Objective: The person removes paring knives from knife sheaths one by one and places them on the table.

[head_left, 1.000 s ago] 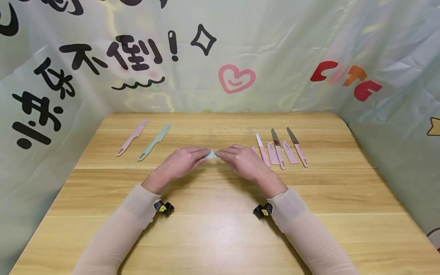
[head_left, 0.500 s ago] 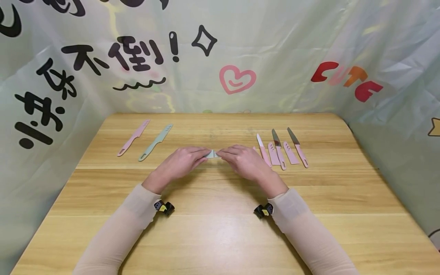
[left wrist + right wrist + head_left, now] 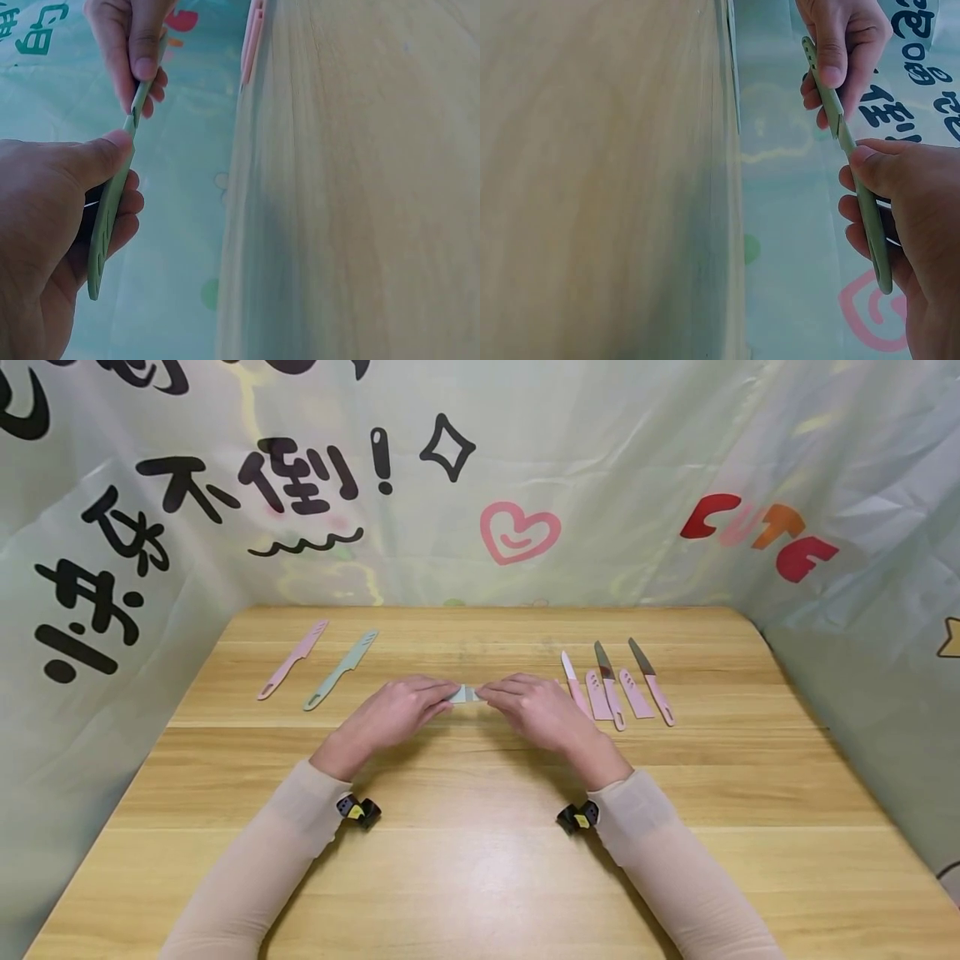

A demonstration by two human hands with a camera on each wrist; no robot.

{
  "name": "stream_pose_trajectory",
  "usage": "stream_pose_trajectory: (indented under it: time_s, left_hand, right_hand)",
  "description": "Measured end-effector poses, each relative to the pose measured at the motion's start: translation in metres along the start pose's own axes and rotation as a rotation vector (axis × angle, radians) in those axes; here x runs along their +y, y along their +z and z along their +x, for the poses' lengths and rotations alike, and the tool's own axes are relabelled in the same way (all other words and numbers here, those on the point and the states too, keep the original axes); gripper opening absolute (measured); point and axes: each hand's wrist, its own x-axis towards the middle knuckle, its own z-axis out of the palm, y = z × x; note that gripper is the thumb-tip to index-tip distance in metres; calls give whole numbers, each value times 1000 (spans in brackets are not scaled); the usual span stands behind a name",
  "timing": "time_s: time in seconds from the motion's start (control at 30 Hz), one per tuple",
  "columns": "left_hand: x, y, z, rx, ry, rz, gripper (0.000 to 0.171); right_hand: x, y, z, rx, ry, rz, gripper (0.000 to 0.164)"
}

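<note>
A green knife is held level between both hands above the table in the head view. My left hand [image 3: 401, 708] grips its slotted green sheath [image 3: 106, 225], thumb on one side and fingers curled on the other. My right hand [image 3: 528, 710] grips the green handle [image 3: 871, 225] the same way. Handle and sheath lie in one line in both wrist views, with a narrow step where they meet. A thin grey strip [image 3: 471, 694] shows between my fingertips; most of the blade is hidden.
Left on the table [image 3: 480, 877] lie a pink sheathed knife [image 3: 292, 660] and a green one [image 3: 341, 670]. On the right are three bare pink-handled knives [image 3: 651, 682] and pink sheaths [image 3: 636, 695]. A printed curtain [image 3: 600, 460] surrounds the table.
My right hand has shifted slightly right, so the gap between the fingertips is a little wider and the grey strip shows more. The left hand stays almost still.
</note>
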Motion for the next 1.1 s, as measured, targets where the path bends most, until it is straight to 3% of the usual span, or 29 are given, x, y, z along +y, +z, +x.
stream_pose_trajectory:
  time_s: [1.1]
  left_hand:
    - [-8,-7,-2,-1,-43,-14,34]
  right_hand:
    - [8,-7,-3,2,69,38,30]
